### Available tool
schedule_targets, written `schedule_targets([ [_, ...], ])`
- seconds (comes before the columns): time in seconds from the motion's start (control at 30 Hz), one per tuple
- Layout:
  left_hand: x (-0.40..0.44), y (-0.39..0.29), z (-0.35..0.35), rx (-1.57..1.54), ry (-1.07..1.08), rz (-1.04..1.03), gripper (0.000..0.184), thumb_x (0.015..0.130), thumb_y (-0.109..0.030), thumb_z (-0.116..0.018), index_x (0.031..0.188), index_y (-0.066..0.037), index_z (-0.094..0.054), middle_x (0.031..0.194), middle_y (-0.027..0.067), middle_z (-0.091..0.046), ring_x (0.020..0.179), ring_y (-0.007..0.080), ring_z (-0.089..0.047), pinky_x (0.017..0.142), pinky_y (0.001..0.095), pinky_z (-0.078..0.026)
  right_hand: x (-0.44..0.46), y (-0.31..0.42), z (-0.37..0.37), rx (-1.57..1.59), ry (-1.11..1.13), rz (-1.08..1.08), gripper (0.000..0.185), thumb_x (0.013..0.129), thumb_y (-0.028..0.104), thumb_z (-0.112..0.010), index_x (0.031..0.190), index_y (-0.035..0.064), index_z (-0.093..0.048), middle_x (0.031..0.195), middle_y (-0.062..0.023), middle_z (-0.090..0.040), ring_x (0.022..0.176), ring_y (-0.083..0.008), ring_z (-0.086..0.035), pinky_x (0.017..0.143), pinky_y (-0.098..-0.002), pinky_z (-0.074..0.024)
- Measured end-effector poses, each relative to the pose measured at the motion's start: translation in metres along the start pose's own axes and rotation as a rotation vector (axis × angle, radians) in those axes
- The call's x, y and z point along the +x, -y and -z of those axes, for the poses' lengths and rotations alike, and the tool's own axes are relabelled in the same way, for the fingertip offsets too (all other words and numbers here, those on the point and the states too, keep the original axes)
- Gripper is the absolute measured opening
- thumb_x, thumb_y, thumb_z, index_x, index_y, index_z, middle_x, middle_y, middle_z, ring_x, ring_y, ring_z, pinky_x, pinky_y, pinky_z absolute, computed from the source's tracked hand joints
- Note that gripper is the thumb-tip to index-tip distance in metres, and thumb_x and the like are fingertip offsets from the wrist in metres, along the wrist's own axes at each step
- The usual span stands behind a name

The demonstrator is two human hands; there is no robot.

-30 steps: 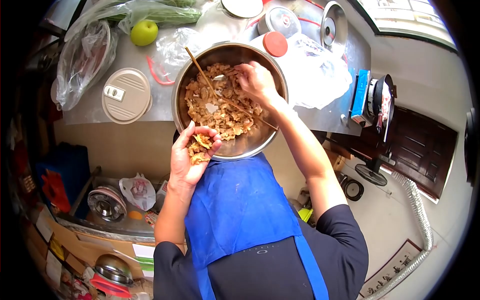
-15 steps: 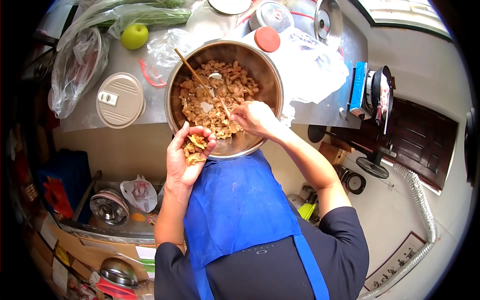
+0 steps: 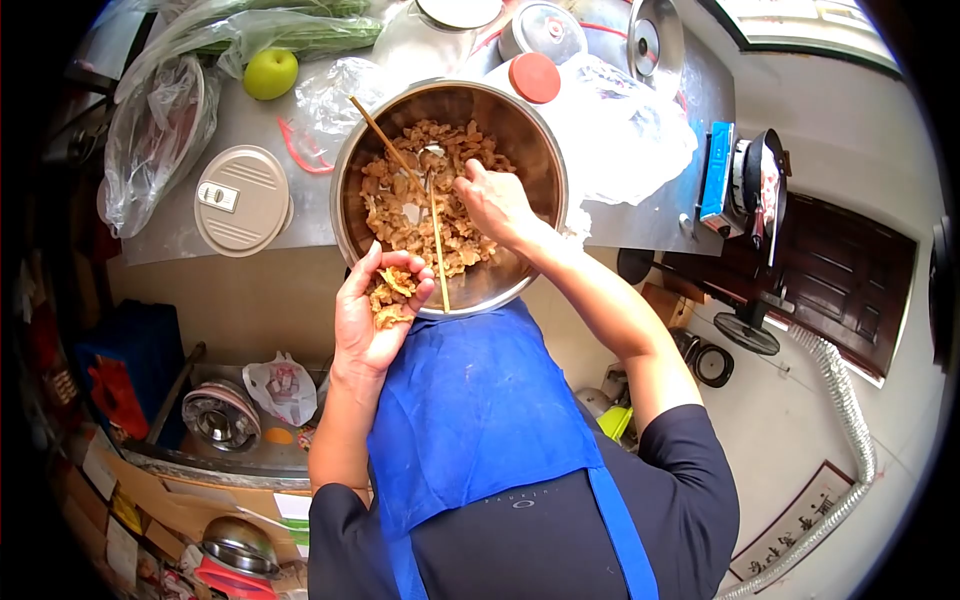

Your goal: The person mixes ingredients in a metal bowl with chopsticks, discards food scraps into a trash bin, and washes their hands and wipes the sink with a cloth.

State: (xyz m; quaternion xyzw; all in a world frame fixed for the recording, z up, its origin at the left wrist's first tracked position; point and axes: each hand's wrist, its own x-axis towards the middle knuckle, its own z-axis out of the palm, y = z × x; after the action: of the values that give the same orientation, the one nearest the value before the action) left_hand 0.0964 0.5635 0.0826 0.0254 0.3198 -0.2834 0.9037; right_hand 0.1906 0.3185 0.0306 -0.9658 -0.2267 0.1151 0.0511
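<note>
A large steel mixing bowl (image 3: 549, 150) holds pieces of seasoned meat (image 3: 470, 150). My left hand (image 3: 365, 315) is cupped at the bowl's lower left edge, holding a small heap of wrinkled yellow-brown food pieces (image 3: 392, 290). Over the meat, the fingers of my right hand (image 3: 497, 205) are curled together; what they hold, if anything, is hidden. One chopstick (image 3: 375, 127) leans on the upper left rim with its tip in the meat. Another chopstick (image 3: 438, 245) lies from the meat to the near rim, apart from my right hand.
Left of the bowl are a round beige lid (image 3: 255, 200) and a green apple (image 3: 270, 74). Behind it stand a red-capped jar (image 3: 535, 78) and a lidded pot (image 3: 548, 32). A white plastic bag (image 3: 635, 140) lies to the right on the steel table (image 3: 700, 100).
My right hand has let go of a chopstick, which now rests against the near rim, and has moved up and right over the meat. My left hand has barely moved.
</note>
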Motion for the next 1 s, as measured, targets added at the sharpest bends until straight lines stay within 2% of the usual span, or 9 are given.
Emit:
schedule_targets([
  [0.07,-0.001,-0.001,0.000,-0.008,-0.006,-0.002,0.033,0.103,-0.029,-0.056,0.093,0.000,-0.070,0.095,0.0153,-0.069,0.092,0.0290,-0.068,0.082,0.0378,-0.061,0.006,0.002,0.002,-0.036,0.033,0.058,0.012,0.085,0.009,-0.057,0.084,0.0012,-0.065,0.090,-0.0188,-0.059,0.073,-0.0349,-0.067,0.062,-0.0435,-0.0552],
  [0.4,-0.002,-0.001,0.002,-0.040,0.010,-0.002,0.036,0.104,-0.030,-0.053,0.094,0.000,-0.069,0.096,0.0163,-0.070,0.092,0.0292,-0.069,0.085,0.0398,-0.060,0.016,-0.004,-0.010,-0.053,0.069,0.073,0.016,0.084,0.011,-0.056,0.077,-0.0026,-0.062,0.087,-0.0238,-0.061,0.070,-0.0377,-0.067,0.063,-0.0460,-0.0558],
  [0.6,-0.002,0.000,0.005,-0.047,0.027,-0.010,0.037,0.105,-0.030,-0.051,0.096,0.001,-0.069,0.096,0.0175,-0.069,0.093,0.0298,-0.068,0.086,0.0409,-0.060,0.002,-0.009,0.004,0.059,-0.014,-0.026,0.013,0.084,0.013,-0.061,0.080,0.0007,-0.065,0.087,-0.0191,-0.061,0.069,-0.0371,-0.066,0.064,-0.0472,-0.0547],
  [0.67,0.000,0.002,0.004,-0.020,0.016,-0.020,0.037,0.105,-0.030,-0.051,0.097,0.002,-0.069,0.097,0.0172,-0.069,0.093,0.0291,-0.068,0.087,0.0407,-0.060,-0.007,-0.002,0.023,0.153,-0.134,-0.092,0.011,0.084,0.014,-0.066,0.082,0.0035,-0.069,0.085,-0.0162,-0.061,0.072,-0.0360,-0.065,0.066,-0.0461,-0.0546],
  [0.7,0.000,0.003,0.003,-0.020,0.016,-0.020,0.037,0.105,-0.030,-0.051,0.097,0.002,-0.069,0.097,0.0172,-0.069,0.093,0.0291,-0.068,0.087,0.0407,-0.060,-0.012,0.003,0.035,0.176,-0.133,-0.124,0.008,0.083,0.012,-0.070,0.085,0.0049,-0.072,0.080,-0.0122,-0.058,0.071,-0.0312,-0.064,0.063,-0.0410,-0.0532],
  [0.73,0.002,0.005,0.001,0.013,-0.001,-0.027,0.037,0.105,-0.030,-0.051,0.097,0.002,-0.069,0.097,0.0170,-0.069,0.093,0.0286,-0.068,0.087,0.0404,-0.060,-0.019,0.010,0.051,0.176,-0.134,-0.123,0.008,0.083,0.012,-0.070,0.085,0.0049,-0.072,0.080,-0.0122,-0.058,0.071,-0.0312,-0.064,0.063,-0.0410,-0.0532],
  [0.83,0.007,0.008,-0.002,0.056,-0.015,-0.020,0.038,0.105,-0.030,-0.051,0.099,0.003,-0.069,0.098,0.0167,-0.069,0.093,0.0276,-0.069,0.089,0.0400,-0.059,-0.036,0.040,0.099,0.579,-0.224,0.049,0.011,0.079,0.007,-0.074,0.089,0.0070,-0.073,0.080,-0.0093,-0.060,0.072,-0.0263,-0.064,0.062,-0.0383,-0.0524],
  [0.93,0.013,0.016,-0.008,0.088,-0.028,0.021,0.038,0.105,-0.031,-0.051,0.101,0.002,-0.069,0.099,0.0153,-0.070,0.092,0.0257,-0.069,0.085,0.0365,-0.059,-0.054,0.073,0.125,0.740,-0.202,0.191,0.015,0.076,0.008,-0.078,0.091,0.0086,-0.073,0.078,-0.0069,-0.058,0.070,-0.0241,-0.062,0.059,-0.0362,-0.0518],
  [1.0,0.017,0.018,-0.004,0.085,0.014,0.081,0.039,0.105,-0.033,-0.051,0.100,0.001,-0.069,0.099,0.0135,-0.070,0.090,0.0239,-0.068,0.078,0.0335,-0.058,-0.060,0.086,0.124,0.704,-0.196,0.232,0.016,0.075,0.005,-0.081,0.088,0.0108,-0.074,0.079,-0.0059,-0.059,0.065,-0.0218,-0.061,0.056,-0.0337,-0.0495],
])
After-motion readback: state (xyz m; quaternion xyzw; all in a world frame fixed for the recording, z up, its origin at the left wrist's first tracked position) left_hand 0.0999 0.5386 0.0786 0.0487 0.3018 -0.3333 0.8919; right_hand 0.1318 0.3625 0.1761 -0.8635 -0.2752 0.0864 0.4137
